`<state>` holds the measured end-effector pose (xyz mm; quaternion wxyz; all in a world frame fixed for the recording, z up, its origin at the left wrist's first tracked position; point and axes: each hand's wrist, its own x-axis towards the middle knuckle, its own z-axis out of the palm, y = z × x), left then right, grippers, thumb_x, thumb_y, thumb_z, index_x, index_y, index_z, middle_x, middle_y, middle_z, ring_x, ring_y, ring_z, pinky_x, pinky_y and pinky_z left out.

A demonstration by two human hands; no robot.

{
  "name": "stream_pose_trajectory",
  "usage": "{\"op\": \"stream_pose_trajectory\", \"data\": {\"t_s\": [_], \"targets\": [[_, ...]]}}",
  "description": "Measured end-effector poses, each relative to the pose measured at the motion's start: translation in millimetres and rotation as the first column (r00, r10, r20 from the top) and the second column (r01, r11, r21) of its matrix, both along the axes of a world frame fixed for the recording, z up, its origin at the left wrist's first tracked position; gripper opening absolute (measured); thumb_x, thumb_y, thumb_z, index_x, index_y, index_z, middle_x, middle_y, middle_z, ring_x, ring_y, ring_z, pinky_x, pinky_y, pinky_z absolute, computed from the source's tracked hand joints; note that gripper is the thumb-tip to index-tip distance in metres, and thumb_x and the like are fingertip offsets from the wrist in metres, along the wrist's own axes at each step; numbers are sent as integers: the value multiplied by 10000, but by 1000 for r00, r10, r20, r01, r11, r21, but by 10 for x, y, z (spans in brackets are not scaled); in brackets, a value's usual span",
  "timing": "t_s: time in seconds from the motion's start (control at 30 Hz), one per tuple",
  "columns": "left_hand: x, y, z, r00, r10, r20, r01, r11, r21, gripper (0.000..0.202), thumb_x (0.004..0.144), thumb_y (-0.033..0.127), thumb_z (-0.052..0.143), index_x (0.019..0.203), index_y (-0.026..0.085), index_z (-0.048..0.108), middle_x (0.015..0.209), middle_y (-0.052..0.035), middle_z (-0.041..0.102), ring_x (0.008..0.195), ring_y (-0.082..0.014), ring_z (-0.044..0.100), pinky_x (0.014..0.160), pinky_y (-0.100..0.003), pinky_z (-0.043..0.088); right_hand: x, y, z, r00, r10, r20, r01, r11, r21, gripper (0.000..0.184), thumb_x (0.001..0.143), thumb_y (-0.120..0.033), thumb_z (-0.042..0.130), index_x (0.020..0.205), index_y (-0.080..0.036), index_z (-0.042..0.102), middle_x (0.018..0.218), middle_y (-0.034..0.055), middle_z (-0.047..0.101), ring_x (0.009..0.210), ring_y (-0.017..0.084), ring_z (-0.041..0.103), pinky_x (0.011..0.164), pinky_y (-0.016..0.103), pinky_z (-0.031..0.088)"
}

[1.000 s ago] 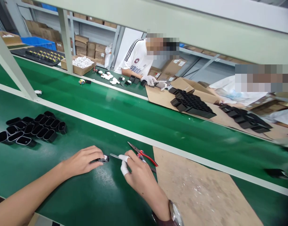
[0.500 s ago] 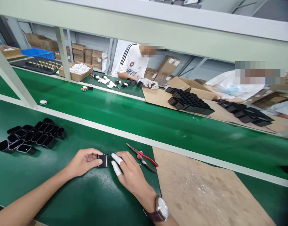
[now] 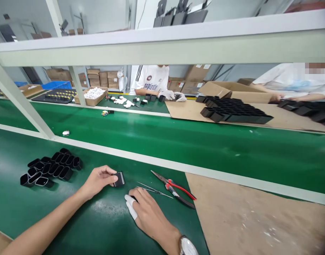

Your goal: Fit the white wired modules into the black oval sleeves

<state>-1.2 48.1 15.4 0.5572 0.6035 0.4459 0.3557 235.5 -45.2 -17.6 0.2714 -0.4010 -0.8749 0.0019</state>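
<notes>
My left hand [image 3: 98, 180] pinches a small black housing [image 3: 119, 179] on the green bench mat. My right hand [image 3: 148, 214], with white finger cots on two fingers and a watch on the wrist, rests curled on the mat just right of it and holds nothing I can see. Thin metal tweezers [image 3: 154, 190] lie on the mat beyond my right fingers, apart from them. Red-handled pliers [image 3: 174, 188] lie further right, jaws pointing left.
A cluster of several empty black housings [image 3: 52, 170] stands at the left. A cardboard sheet [image 3: 247, 219] covers the bench at right. The green conveyor [image 3: 178, 138] runs across the middle. Across it two people work among black housings [image 3: 231, 112] and a box of white parts [image 3: 93, 94].
The camera has tilted upward. My right hand has let go of the tweezers, which now lie on the mat, and drawn back toward me. My left hand still holds the black housing.
</notes>
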Motion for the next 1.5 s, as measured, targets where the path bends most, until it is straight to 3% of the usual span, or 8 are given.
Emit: {"op": "stream_pose_trajectory", "data": {"t_s": [0.1,0.37,0.53,0.63,0.73,0.97,1.17,1.5], "targets": [[116,444,90,963,95,-251,-15,953,304,263,856,348,781,1034,177,690,1010,-76,753,879,-218,747,807,-355,621,17,9,-50,999,1,-36,-2,1000,-21,231,927,-15,545,1070,-166,645,1107,101,628,978,235,554,855,399,522],[394,1528,161,812,423,-403,-170,831,529,544,756,95,787,1258,159,586,915,-47,679,899,-265,732,912,-438,587,77,-21,-125,998,1,-64,-7,996,-87,282,852,-2,569,1043,-194,649,1157,85,631,1032,243,552,924,416,518],[101,1264,234,781,491,-387,-139,740,658,534,820,318,803,1292,192,588,1154,-104,709,1080,-277,716,932,-414,600,101,-33,-128,998,-19,-61,14,997,-82,326,853,-10,564,1092,-206,667,1167,78,646,1023,243,565,914,412,524],[-332,1013,492,755,542,-368,-125,670,731,271,905,467,693,1000,213,698,1139,-99,735,1118,-293,696,1024,-462,558,87,-30,-137,997,-19,-69,12,996,-89,357,823,-8,598,1114,-202,668,1169,74,648,1025,250,569,908,419,529],[-806,799,780,702,607,-372,-137,628,766,420,949,571,606,712,232,681,1015,-75,775,1100,-305,692,1102,-488,495,73,-26,-140,997,-15,-77,8,996,-87,375,785,19,609,1087,-196,666,1166,74,647,1036,249,578,926,417,533],[-1465,378,904,548,494,-675,163,729,665,386,909,624,674,999,265,787,1246,-99,738,1228,-357,639,1080,-505,504,406,71,-1,990,-133,38,129,987,93,359,914,-46,515,1222,-182,642,1230,126,652,1079,281,619,890,435,554],[-1269,292,641,505,339,-794,285,802,524,188,857,357,782,760,204,732,1327,-173,691,1400,-463,487,1121,-693,400,688,197,-148,948,-255,190,235,964,123,389,789,27,484,1067,-199,638,1070,93,646,938,263,631,820,392,552],[-224,-64,592,642,-113,-758,551,755,354,226,812,374,878,792,203,732,1160,-91,738,1027,-289,744,887,-358,582,570,168,-201,869,-447,213,382,879,285,440,717,55,493,1076,-183,581,1049,119,609,930,299,611,806,424,568]]}}
